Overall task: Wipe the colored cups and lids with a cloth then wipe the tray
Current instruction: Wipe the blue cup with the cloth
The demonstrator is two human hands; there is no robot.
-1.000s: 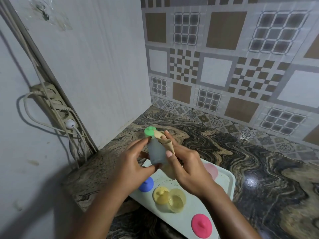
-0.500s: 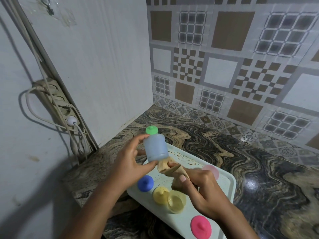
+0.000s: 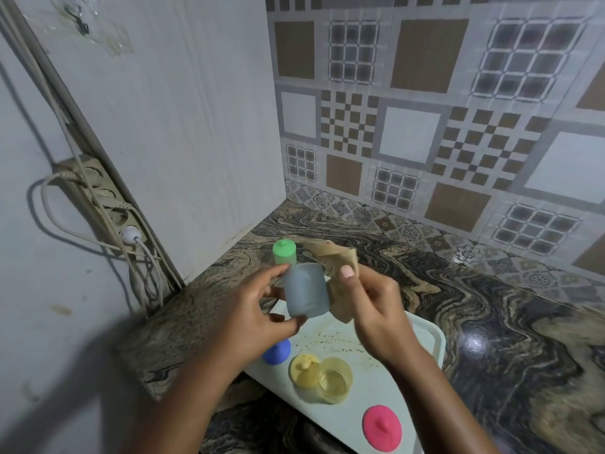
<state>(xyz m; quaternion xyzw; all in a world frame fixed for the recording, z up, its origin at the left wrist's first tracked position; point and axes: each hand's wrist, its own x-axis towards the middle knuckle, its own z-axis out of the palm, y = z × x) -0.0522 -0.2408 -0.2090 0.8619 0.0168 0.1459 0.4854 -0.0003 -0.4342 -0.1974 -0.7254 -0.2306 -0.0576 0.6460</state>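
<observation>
Head view: a translucent blue cup (image 3: 306,290) is held above the near-left end of the tray (image 3: 425,329), gripped by the left hand (image 3: 253,317) with the thumb along the lower edge and the fingers curled round its far side. The cup is seen side-on and slightly tilted; which way its mouth points cannot be told. A tan cloth (image 3: 337,270) is pinched in the right hand (image 3: 376,309), bunched against the right side of the cup, with a loose fold standing up behind it. A green-lidded cup (image 3: 284,253) is seen on the marbled counter (image 3: 491,306) just behind the blue cup, near the corner of the wall. On the pale tray, specks of dirt are scattered over the middle. A blue lid (image 3: 277,352) lies at the tray's left edge, partly hidden by the left hand. A yellow lid (image 3: 302,370) lies beside it, touching a yellow cup (image 3: 334,380) that stands open-side up. A pink lid (image 3: 382,427) lies at the near end of the tray, well apart from the yellow pair. A power strip (image 3: 108,199) with cables is fixed to the wall at left. Patterned tiles (image 3: 425,126) cover the back wall.
</observation>
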